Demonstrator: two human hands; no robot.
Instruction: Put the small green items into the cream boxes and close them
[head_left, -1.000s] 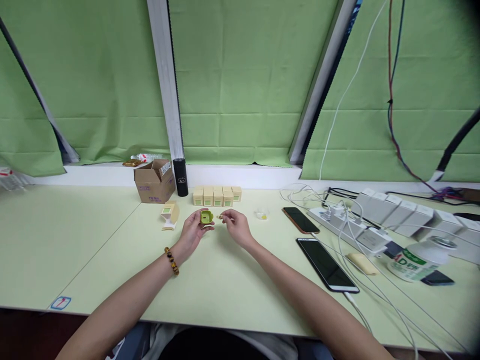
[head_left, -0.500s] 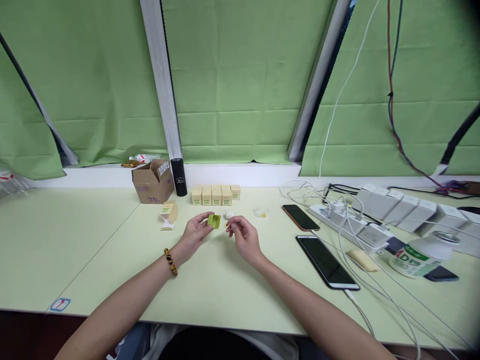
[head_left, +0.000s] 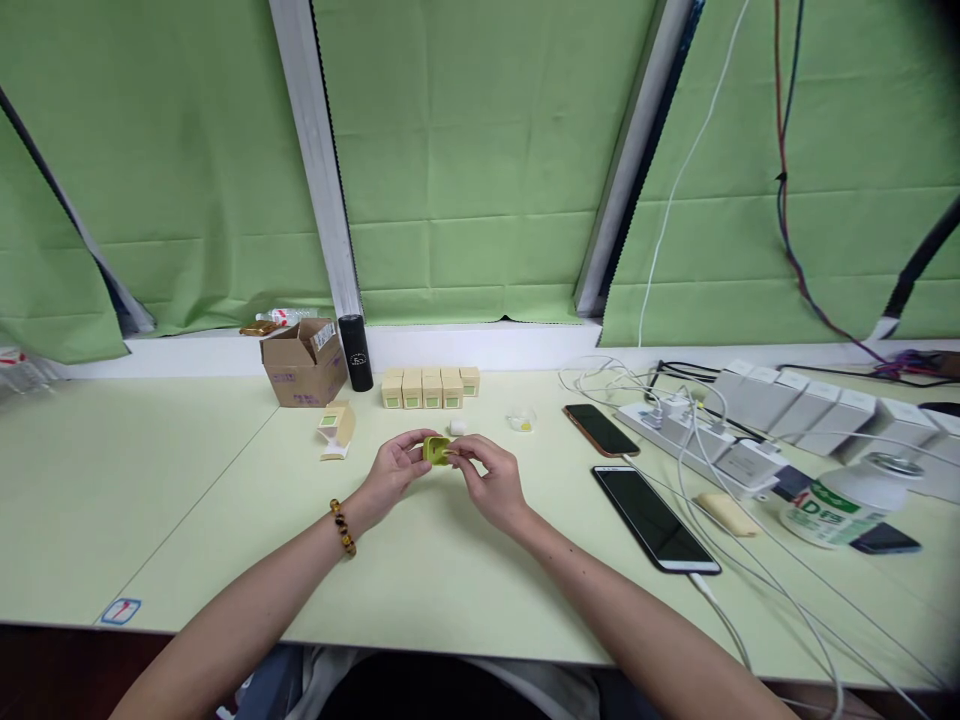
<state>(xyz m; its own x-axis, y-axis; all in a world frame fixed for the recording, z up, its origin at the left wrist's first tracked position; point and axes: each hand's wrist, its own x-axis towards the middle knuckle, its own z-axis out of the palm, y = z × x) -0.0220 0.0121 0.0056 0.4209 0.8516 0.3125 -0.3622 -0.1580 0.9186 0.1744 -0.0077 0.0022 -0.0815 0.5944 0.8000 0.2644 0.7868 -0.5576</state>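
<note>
My left hand holds a small green case by its left side, fingers curled round it, just above the table. My right hand meets it from the right, fingertips pinched against the case; whatever small part they pinch is too tiny to make out. A small white piece lies on the table just behind the hands. Further back stands a row of several small cream boxes. An opened cream box lies to the left of my left hand.
A cardboard box and a black cylinder stand at the back left. Two phones, power strips with white cables, adapters and a white jar crowd the right. A clear small dish lies mid-table.
My hands have come together: the right hand moved left onto the green case, which the left hand turned. The white piece now lies on the table behind them.
</note>
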